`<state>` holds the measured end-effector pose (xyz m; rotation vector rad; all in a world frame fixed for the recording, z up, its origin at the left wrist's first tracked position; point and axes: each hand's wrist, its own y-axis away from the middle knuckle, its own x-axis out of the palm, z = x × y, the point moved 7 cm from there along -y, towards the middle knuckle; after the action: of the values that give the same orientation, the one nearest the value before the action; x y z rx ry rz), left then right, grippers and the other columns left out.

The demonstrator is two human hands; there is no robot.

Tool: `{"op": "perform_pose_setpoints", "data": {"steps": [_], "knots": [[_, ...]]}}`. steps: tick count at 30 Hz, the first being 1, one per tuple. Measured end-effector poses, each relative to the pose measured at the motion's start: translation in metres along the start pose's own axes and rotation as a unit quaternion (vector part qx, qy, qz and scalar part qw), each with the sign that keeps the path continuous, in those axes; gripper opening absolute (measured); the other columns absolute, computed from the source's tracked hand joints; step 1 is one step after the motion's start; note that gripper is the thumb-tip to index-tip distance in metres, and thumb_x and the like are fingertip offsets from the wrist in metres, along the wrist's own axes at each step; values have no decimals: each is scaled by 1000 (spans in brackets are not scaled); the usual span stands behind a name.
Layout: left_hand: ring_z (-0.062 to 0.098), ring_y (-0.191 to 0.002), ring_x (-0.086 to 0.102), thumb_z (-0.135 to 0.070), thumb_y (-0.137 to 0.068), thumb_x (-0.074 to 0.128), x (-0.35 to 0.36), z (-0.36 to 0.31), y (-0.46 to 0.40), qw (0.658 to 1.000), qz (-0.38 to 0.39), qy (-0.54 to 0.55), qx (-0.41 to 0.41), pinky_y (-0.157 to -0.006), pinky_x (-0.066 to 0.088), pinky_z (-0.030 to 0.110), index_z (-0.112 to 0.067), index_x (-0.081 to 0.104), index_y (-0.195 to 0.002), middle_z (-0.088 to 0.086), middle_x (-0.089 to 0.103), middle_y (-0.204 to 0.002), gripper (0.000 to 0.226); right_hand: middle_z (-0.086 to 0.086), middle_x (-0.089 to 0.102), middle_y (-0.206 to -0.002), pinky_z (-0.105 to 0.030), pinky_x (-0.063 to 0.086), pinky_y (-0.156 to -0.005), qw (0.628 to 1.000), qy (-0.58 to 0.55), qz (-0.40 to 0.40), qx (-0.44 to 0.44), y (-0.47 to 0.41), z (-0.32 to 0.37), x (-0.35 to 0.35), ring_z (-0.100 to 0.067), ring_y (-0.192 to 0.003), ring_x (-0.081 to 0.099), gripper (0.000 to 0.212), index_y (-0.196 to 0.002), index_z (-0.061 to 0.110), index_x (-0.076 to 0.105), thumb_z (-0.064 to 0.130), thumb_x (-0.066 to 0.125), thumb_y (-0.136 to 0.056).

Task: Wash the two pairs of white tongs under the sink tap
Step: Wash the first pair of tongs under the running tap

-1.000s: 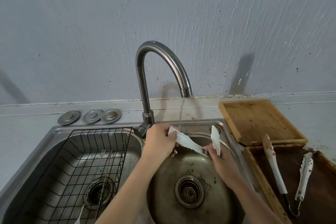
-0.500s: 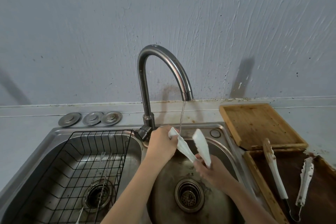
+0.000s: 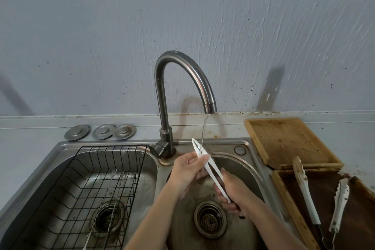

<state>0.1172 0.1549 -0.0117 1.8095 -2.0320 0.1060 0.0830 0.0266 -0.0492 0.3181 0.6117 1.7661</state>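
Fingers (image 3: 199, 160) of both hands grip tongs (image 3: 211, 170) under water (image 3: 203, 128) — soiled pair (image 3: 304, 186) aside.

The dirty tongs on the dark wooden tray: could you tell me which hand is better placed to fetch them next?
Probably the right hand: the dirty tongs lie on that side, beside the basin. The left hand would have to cross over.

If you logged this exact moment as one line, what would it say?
step: rinsing | left hand + right hand: gripping white tongs under tap | second tongs: waiting, wooden tray
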Motion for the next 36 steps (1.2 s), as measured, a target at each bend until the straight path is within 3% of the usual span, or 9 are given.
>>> {"op": "perform_pose_setpoints", "data": {"steps": [3, 11, 15, 18, 21, 26, 29, 32, 36], "knots": [[24, -68, 69, -19, -84, 68, -4, 2, -4, 989, 28, -139, -50, -75, 60, 41, -3, 70, -80, 10, 73, -70, 16, 0, 38, -43, -19, 22, -31, 1000, 13, 16, 13, 5, -5, -3, -11, -30, 25, 61, -54, 15, 46, 50, 18, -96], [21, -71, 70, -25, -84, 64, -6, -31, -17, 993, -114, -7, 26, -73, 58, 33, -3, 71, -84, 14, 75, -83, 23, -3, 34, -42, -20, 21, -31, 999, -10, 24, -22, 11, 20, -2, -14, -30, 23, 62, -49, 15, 43, 44, 16, -97], [20, -64, 72, -29, -89, 60, 4, -6, -4, 994, -59, -79, -41, -60, 59, 29, 0, 69, -81, 11, 74, -68, 31, 0, 37, -39, -18, 20, -30, 998, 55, 6, 5, 17, 15, -9, -12, -28, 24, 63, -50, 15, 46, 47, 19, -97], [27, -73, 72, -30, -88, 62, 1, -12, -3, 992, -40, -112, -33, -69, 60, 36, 1, 69, -80, 19, 73, -73, 32, 1, 39, -39, -18, 21, -30, 996, 83, 6, 7, 21, 17, -14, -12, -28, 26, 62, -51, 16, 48, 47, 21, -97], [25, -79, 73, -26, -91, 57, 0, -31, -4, 995, -78, -13, 60, -61, 58, 28, -2, 66, -93, 19, 74, -87, 26, 1, 39, -39, -19, 22, -30, 997, 79, 13, -10, 23, 30, -11, -12, -28, 26, 62, -50, 16, 49, 47, 21, -96], [27, -71, 73, -24, -88, 60, -6, -36, 0, 969, -141, 152, 138, -58, 59, 34, -10, 62, -95, 7, 74, -73, 16, 0, 40, -40, -20, 21, -30, 995, 97, 35, -15, 27, 37, 1, -12, -29, 27, 62, -52, 15, 50, 46, 20, -97], [26, -60, 71, -24, -92, 56, -18, -25, -1, 966, -184, 152, 100, -54, 58, 34, -6, 56, -79, 13, 67, -72, 22, -2, 56, -51, -20, 28, -30, 993, 104, 15, -50, 33, 44, -3, -12, -32, 41, 50, -77, 8, 59, 41, 28, -98], [24, -56, 70, -26, -96, 50, -32, -3, -4, 951, -229, 208, 2, -46, 56, 30, -4, 54, -92, 18, 61, -78, 23, -9, 70, -86, -24, 48, -40, 992, 71, 15, -105, 46, 65, -12, -22, -56, 67, 21, -105, 15, 56, 32, 46, -95], [29, -53, 65, -23, -99, 44, -25, 33, -3, 904, -244, 319, -144, -32, 51, 29, 7, 50, -119, 21, 63, -73, 37, -16, 66, -103, -32, 61, -66, 979, -39, 10, -199, 64, 100, -22, -30, -78, 72, 12, -97, 15, 64, 19, 59, -88]]}}
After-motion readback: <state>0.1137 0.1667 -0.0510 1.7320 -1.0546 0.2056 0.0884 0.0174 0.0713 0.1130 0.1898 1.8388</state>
